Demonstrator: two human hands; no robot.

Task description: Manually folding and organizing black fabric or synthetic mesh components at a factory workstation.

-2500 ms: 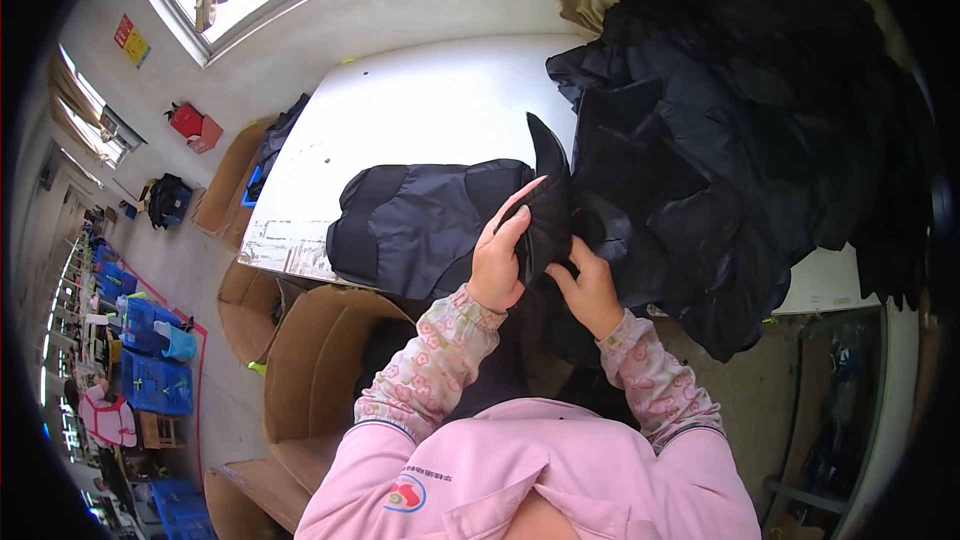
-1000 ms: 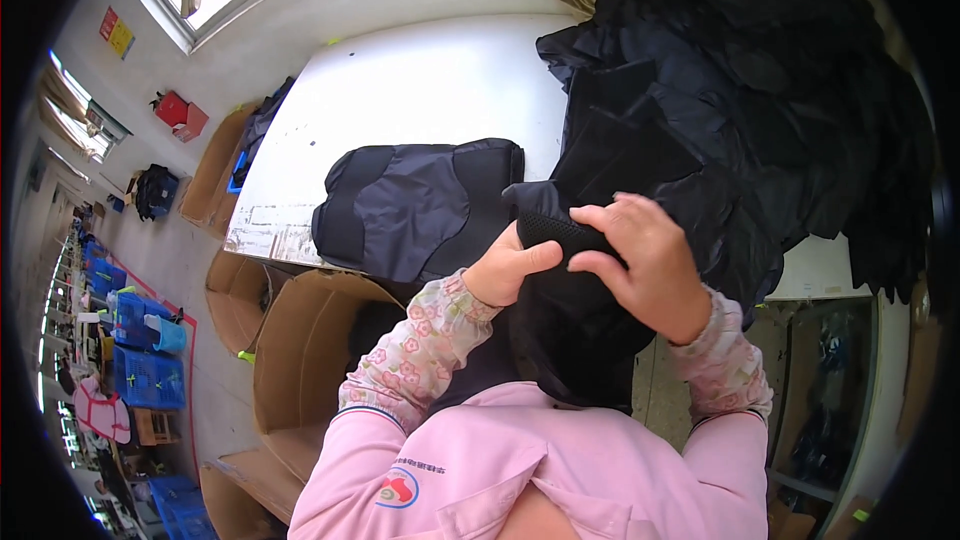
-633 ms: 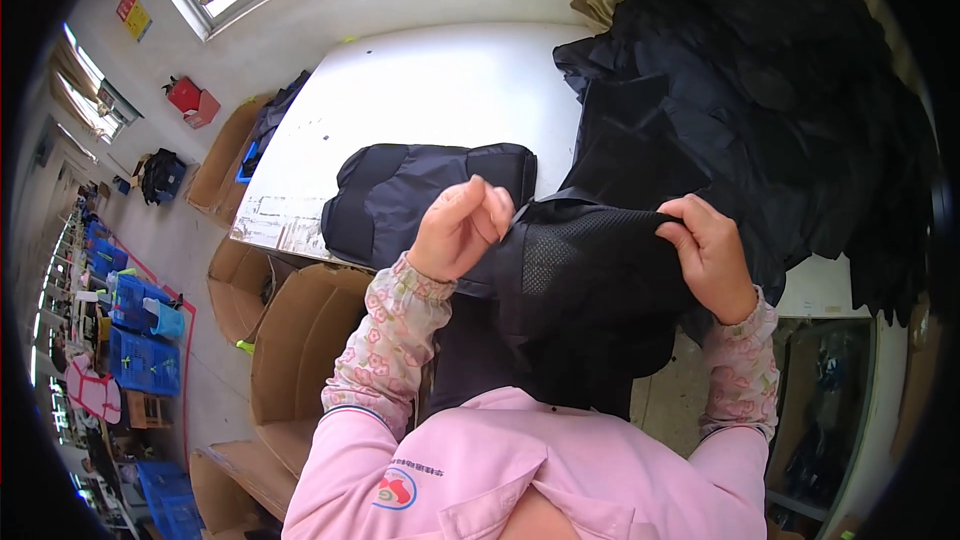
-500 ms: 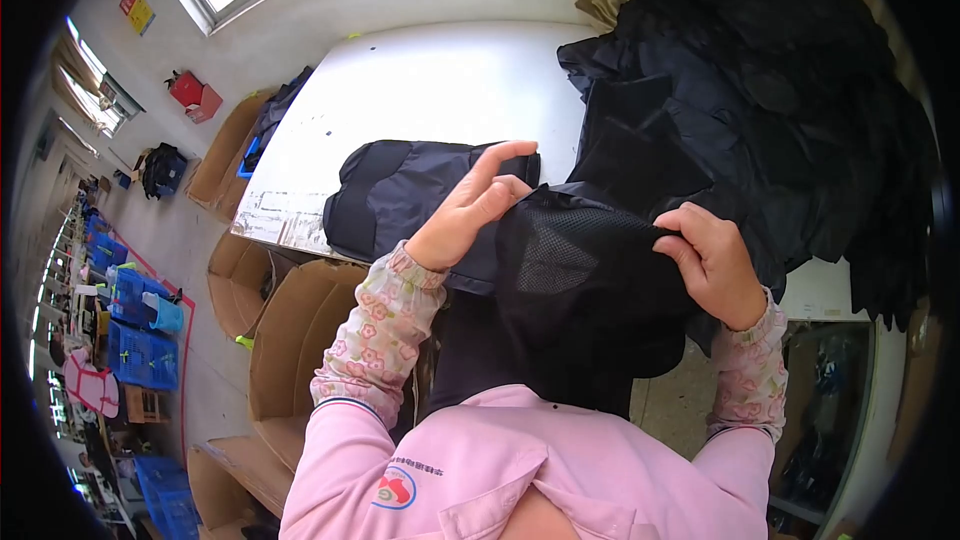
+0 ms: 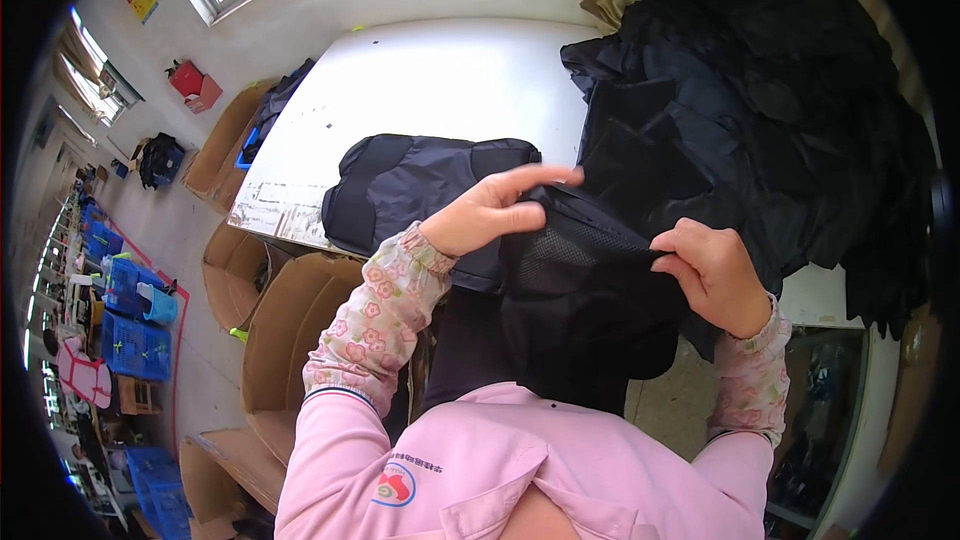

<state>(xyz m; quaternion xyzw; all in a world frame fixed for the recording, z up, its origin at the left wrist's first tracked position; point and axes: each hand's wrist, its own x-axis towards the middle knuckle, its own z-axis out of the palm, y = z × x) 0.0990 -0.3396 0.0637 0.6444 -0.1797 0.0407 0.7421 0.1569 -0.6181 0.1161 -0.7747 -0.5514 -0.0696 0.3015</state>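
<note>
A black fabric piece with a mesh panel [image 5: 565, 258] hangs between my hands in front of my torso. My right hand [image 5: 715, 270] pinches its upper right edge between thumb and fingers. At the upper left corner, my left hand [image 5: 490, 208] has its index finger stretched across the edge, fingertip slightly blurred, and its thumb lower down, apart from it. The other left fingers are mostly hidden. Beyond my left hand, a dark padded garment piece [image 5: 415, 190] lies flat on the white table [image 5: 450, 75], its near part partly covered by my hand and the mesh piece.
A large heap of black garments [image 5: 760, 120] covers the table's right side and hangs over its edge. Open cardboard boxes [image 5: 290, 340] stand at the left, close to my left elbow. Farther left are blue crates [image 5: 135, 345] on the floor. A glass-fronted cabinet [image 5: 825, 410] is at the right.
My left index finger has swung down and right across the fabric's edge, and the thumb has moved right. The fabric's upper left part has folded down, showing less mesh. My right hand keeps its pinch.
</note>
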